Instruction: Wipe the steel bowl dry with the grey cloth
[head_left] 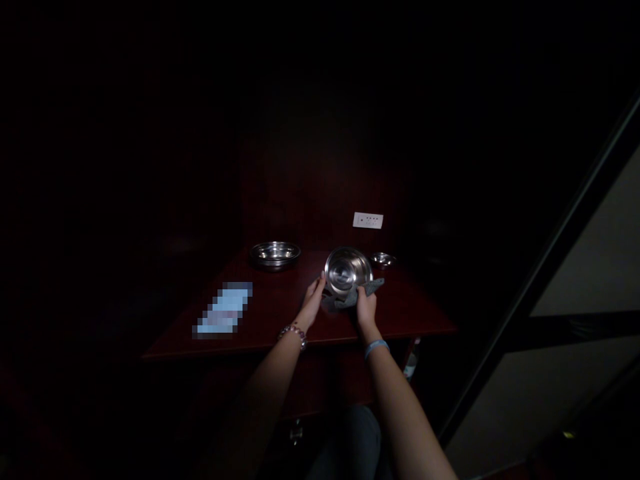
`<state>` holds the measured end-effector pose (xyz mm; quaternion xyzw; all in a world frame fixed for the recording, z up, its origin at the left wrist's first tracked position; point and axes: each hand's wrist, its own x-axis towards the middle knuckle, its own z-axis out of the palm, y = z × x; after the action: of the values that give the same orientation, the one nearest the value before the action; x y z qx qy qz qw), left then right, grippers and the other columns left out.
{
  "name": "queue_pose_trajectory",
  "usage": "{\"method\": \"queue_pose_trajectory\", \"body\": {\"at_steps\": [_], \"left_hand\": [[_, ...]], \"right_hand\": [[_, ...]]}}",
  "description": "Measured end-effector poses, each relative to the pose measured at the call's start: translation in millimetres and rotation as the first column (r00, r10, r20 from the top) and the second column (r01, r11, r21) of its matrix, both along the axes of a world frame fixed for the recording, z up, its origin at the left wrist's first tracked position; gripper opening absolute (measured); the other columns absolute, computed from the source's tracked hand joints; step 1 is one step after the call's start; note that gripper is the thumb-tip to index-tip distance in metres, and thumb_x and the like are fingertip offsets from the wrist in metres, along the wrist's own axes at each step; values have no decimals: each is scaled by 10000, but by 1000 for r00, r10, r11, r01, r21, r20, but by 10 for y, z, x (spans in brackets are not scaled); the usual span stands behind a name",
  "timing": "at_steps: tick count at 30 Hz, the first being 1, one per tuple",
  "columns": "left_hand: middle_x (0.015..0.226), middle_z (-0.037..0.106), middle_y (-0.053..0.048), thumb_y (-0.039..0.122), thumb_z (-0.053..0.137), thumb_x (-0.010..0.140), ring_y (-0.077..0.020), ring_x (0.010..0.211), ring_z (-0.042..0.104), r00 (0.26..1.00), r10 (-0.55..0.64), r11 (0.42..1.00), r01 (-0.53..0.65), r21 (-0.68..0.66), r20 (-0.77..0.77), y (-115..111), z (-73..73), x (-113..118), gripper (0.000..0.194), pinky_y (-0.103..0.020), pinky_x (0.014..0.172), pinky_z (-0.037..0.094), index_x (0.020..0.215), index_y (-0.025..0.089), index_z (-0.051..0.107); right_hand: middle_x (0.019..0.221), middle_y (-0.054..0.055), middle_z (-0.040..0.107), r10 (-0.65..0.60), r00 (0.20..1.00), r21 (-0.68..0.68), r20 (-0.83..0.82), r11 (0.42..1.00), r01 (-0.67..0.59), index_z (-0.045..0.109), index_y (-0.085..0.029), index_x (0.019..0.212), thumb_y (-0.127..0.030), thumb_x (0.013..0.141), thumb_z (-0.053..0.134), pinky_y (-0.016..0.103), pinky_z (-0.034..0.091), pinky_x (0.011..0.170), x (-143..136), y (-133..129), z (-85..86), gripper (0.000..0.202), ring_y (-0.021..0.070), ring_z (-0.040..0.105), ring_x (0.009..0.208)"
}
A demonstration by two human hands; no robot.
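Observation:
Above the dark red tabletop point(280, 303), a shiny metal bowl point(346, 270) is tilted so that its inside faces me. My left hand point(313, 300) is closed on the bowl's left side, its fingers partly hidden behind the metal. At the lower right rim, my right hand point(367, 305) presses a grey cloth point(345, 300) against the bowl, with the thumb on the near side. Part of the cloth hangs under the bowl and sticks out to the right.
Stacked metal dishes point(275, 255) stand at the back left, and a small metal dish point(383, 260) at the back right. A blurred-out bright rectangle point(225, 310) lies at left. The back wall holds a white socket strip point(368, 220). Below the table's right side is a bottle point(411, 363).

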<state>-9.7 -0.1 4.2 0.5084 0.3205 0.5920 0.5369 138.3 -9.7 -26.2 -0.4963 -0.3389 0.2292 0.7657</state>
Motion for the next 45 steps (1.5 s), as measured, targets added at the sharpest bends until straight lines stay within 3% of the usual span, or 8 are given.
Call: {"method": "queue_pose_trajectory", "body": {"at_steps": [12,20,36,45], "left_hand": [[1203,748,-118,629,609,863,-291,1223,625,1000,22,1000,-22,3,2,-56,55,-10,510,-411,1062,462,1096,198,749],[1221,740,-127,690,635,808,-297,1234,613,1000,0,1000,0,19,18,-12,9,3,598,-402,1049,464,1102,181,741],[1219,740,-111,648,648,816,-289,1156,648,1000,26,999,-25,43,-11,69,-56,-2,551,-358,934,520,1106,191,754],[1177,748,-120,675,702,757,-256,1013,669,997,81,996,-81,47,11,50,-36,-28,636,-310,801,520,1157,182,754]], "right_hand": [[786,93,754,-11,1000,-17,26,1000,11,678,-156,781,-401,744,595,287,518,707,-11,-24,25,261,235,695,789],[804,97,758,-18,1000,-20,18,1000,19,691,-144,781,-399,733,601,295,520,710,-5,-14,12,275,236,696,774],[829,96,772,-89,995,-32,42,995,91,717,-142,816,-335,758,599,299,532,726,-5,-23,0,233,241,713,789],[881,118,777,-125,988,-53,86,990,130,717,-140,823,-329,757,583,303,514,754,-16,-42,12,241,257,718,832]]}}
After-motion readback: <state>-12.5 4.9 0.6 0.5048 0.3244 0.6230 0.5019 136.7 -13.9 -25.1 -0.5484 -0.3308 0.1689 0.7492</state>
